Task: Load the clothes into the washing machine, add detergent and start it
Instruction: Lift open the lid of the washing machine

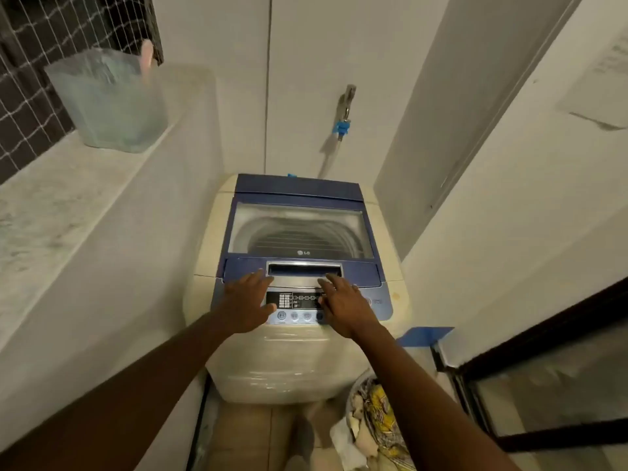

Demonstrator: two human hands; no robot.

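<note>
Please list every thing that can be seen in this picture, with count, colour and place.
washing machine: one, cream body, centre, against the back wall
lid: one, blue frame with clear window, closed, on top of the machine
control panel: one, blue, front edge of the top
tap: one, metal with blue fitting, wall behind the machine
plastic container: one, translucent, ledge at upper left
clothes: a pile, yellow and white, floor at right of the machine
left hand: one, open, over the panel
right hand: one, open, over the panel
</note>
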